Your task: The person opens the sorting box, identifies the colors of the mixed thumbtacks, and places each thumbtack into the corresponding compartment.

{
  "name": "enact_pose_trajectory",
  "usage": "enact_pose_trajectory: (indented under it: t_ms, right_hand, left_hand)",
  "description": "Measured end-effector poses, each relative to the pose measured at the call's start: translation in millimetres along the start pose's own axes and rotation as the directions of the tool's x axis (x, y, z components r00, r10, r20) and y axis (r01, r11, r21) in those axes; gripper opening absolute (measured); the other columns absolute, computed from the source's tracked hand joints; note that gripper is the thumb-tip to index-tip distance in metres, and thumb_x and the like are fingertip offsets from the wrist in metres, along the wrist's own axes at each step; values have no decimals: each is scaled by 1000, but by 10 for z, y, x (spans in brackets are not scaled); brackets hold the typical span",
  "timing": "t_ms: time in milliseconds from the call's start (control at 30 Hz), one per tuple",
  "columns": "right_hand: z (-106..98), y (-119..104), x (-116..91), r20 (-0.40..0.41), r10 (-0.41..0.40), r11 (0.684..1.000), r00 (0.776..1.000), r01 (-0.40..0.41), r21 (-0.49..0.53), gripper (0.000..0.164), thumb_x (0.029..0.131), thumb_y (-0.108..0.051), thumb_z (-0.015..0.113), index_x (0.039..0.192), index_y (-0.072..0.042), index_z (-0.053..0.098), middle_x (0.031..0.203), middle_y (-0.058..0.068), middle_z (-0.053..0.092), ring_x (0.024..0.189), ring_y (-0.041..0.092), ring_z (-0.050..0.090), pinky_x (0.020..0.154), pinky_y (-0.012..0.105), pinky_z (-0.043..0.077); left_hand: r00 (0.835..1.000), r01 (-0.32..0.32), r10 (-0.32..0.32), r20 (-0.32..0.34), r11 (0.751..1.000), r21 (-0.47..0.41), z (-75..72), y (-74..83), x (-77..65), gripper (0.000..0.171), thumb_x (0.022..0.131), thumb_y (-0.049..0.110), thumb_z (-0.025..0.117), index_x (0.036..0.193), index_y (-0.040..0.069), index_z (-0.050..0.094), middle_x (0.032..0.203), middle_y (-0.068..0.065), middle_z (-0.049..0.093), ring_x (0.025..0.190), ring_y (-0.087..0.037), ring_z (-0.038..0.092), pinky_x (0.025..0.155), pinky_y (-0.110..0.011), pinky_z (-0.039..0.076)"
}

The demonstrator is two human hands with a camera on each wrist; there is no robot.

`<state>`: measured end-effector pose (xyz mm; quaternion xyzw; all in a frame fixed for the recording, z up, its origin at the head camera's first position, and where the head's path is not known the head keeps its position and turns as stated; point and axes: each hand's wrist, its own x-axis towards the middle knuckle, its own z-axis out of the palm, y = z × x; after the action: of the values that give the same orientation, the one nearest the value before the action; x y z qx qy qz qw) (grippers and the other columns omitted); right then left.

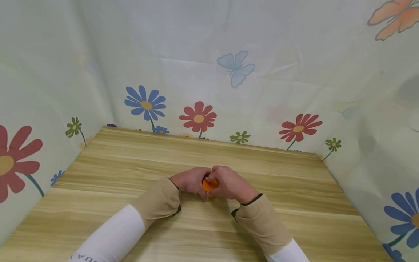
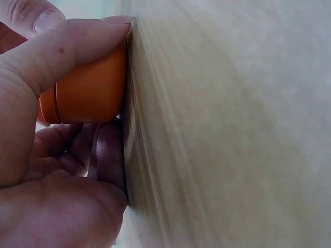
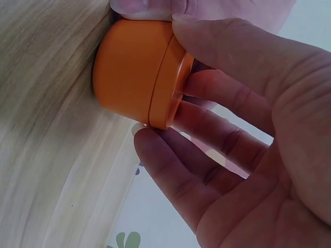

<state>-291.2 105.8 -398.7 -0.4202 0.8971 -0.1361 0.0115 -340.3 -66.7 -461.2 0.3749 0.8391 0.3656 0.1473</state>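
Observation:
A small round orange container (image 1: 209, 185) stands on the wooden table between both hands. Its smooth body (image 3: 126, 70) rounds in toward the base, and a seam separates it from a flat orange lid (image 3: 166, 90). My left hand (image 1: 194, 181) grips the body low down, the thumb along one side and its tip right at the tabletop in the left wrist view. From the other side my right hand (image 1: 231, 184) holds the lid, thumb at the near rim and fingers curled around the far rim. Fingers partly cover the lid in the head view.
The wood-grain table (image 1: 137, 156) reaches back to a pale curtain (image 1: 183, 47) printed with flowers and butterflies, which also hangs along the left and right sides. Both forearms wear white sleeves with beige cuffs (image 1: 158, 198).

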Motion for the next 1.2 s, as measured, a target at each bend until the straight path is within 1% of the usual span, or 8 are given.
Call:
enact_pose_trajectory:
  t_ms: [200, 467, 600, 800, 900, 1033, 1133, 1200]
  right_hand:
    - [-16, -12, 1, 9, 1, 1000, 1000, -1, 0, 20, 75, -17, 80, 91, -9, 72, 83, -3, 52, 74, 12, 49, 66, 21, 45]
    - [-46, -11, -15, 4, -2, 1000, 1000, 2, 3, 19, 75, -17, 80, 90, -10, 71, 82, -2, 52, 74, 12, 49, 65, 22, 44]
    - [-32, 17, -32, 3, -2, 1000, 1000, 2, -14, 20, 76, -20, 80, 91, -11, 71, 82, -3, 52, 74, 13, 48, 65, 23, 44]
    - [-17, 45, -45, -9, -5, 1000, 1000, 5, -10, 24, 75, -21, 81, 94, -11, 71, 84, -3, 52, 75, 13, 49, 66, 23, 44]
    - [3, 63, -56, -13, -4, 1000, 1000, 4, 3, 29, 75, -23, 80, 99, -11, 71, 85, -3, 53, 75, 13, 49, 66, 23, 44]
    - [58, 113, -71, -25, -11, 999, 1000, 12, 41, 34, 76, -23, 80, 105, -10, 69, 87, -3, 54, 76, 12, 50, 66, 22, 44]
    - [95, 154, -78, -50, -14, 997, 999, 18, 81, 35, 76, -23, 80, 106, -9, 69, 89, -2, 56, 77, 12, 51, 68, 22, 45]
    - [111, 174, -85, -68, -7, 994, 998, 15, 112, 37, 75, -24, 81, 106, -8, 68, 90, -1, 57, 78, 13, 52, 69, 24, 47]
  left_hand:
    - [1000, 9, -9, -2, 1000, 28, -12, 25, -5, 59, 57, 15, 90, 106, 18, 56, 100, 12, 56, 88, -7, 53, 81, -22, 43]
    - [1000, 23, -23, -5, 999, 42, -6, 49, 7, 60, 59, 17, 89, 108, 18, 55, 100, 12, 55, 89, -7, 52, 82, -22, 43]
    - [1000, 17, -17, -3, 999, 47, -9, 54, 18, 59, 59, 18, 89, 107, 19, 55, 100, 12, 55, 89, -7, 52, 81, -22, 43]
    - [1000, 13, -12, -4, 998, 57, -13, 67, 28, 58, 59, 18, 89, 106, 18, 55, 99, 11, 55, 87, -7, 52, 79, -22, 43]
    - [1000, 8, -7, -11, 998, 57, -4, 62, 20, 56, 58, 17, 89, 104, 18, 55, 97, 11, 56, 85, -7, 53, 78, -22, 44]
    - [1000, 21, -20, -19, 998, 51, 2, 87, -16, 52, 59, 17, 89, 99, 18, 55, 93, 9, 57, 82, -8, 53, 75, -23, 45]
    - [999, 37, -37, -21, 998, 47, -1, 114, -45, 50, 59, 17, 89, 97, 18, 55, 91, 8, 56, 80, -9, 53, 73, -23, 46]
    - [999, 35, -34, -23, 998, 51, -3, 122, -55, 50, 60, 18, 89, 96, 18, 55, 91, 8, 56, 79, -9, 53, 71, -23, 46]
